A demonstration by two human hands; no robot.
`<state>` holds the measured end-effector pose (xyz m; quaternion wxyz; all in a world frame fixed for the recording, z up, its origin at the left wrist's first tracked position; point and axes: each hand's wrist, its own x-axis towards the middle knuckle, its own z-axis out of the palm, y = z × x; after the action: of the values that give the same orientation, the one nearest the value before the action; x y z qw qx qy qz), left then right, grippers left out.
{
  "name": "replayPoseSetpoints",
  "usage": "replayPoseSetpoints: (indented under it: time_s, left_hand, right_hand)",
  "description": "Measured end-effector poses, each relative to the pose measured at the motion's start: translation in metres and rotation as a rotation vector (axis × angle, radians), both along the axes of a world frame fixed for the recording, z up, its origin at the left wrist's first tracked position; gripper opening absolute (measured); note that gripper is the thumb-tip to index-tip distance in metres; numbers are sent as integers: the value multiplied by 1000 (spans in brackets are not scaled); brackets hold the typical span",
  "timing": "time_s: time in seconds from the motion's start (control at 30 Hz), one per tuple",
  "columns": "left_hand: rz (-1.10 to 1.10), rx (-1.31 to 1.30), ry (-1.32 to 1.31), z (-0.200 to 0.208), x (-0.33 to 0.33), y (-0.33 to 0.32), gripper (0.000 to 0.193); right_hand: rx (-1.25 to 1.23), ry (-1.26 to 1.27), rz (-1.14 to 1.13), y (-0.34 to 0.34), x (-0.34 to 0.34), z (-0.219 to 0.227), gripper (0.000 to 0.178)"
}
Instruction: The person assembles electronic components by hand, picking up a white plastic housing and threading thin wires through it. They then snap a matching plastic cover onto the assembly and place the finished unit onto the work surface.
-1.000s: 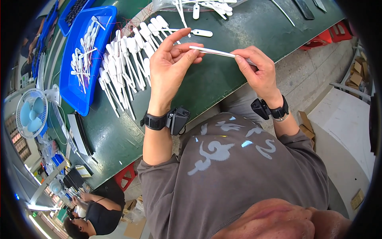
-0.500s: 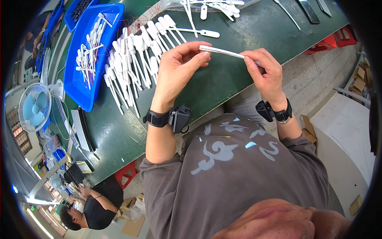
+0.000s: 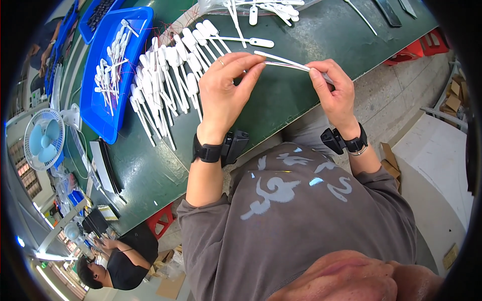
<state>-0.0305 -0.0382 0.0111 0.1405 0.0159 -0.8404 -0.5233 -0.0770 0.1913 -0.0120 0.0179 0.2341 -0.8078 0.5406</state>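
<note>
Between my two hands stretches a slim white plastic stick [image 3: 281, 60], its far end free beside my left fingertips. A thin pale strand, perhaps a wire, runs just below it. My right hand [image 3: 337, 90] grips the stick's near end between thumb and bent fingers, and the strand ends there too. My left hand [image 3: 223, 85] is closed in a thumb-and-finger pinch on the strand's other end. Left of it lies a pile of white long-stemmed pieces with rounded heads [image 3: 193, 83]. One similar piece [image 3: 261, 43] lies crosswise just beyond my left hand.
A blue tray [image 3: 93, 118] with small white pieces and thin red wires stands on the green table [image 3: 150, 185]. More white pieces lie on a clear bag [image 3: 216, 7] at the back. A fan [image 3: 44, 138] and a co-worker [image 3: 128, 266] are at left; red stools [image 3: 406, 54] at right.
My left hand has turned and closed its pinch, drawing the thin strand away from the stick, so the two now show apart. My right hand keeps its grip, almost unmoved.
</note>
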Motion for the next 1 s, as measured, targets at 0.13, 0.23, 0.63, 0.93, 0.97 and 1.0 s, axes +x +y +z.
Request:
replayPoseSetpoints:
  time_s: [0.13,0.23,0.63,0.93,0.97,1.0]
  left_hand:
    - [34,-483,387,-12,-4,-2,14]
    - [88,-321,344,-12,0,2,12]
    - [144,471,-240,-2,6,9,19]
    - [105,504,-283,4,3,4,18]
    - [97,528,-300,3,3,2,18]
    - [88,553,-315,2,2,1,18]
  right_hand:
    - [-28,-2,2,-1,0,-1,11]
    - [-42,-33,6,-2,1,1,11]
    - [0,103,-23,-8,4,-2,9]
    - [26,17,12,-7,3,1,11]
    - [16,27,16,-8,3,1,13]
    - [7,37,20,-8,3,0,14]
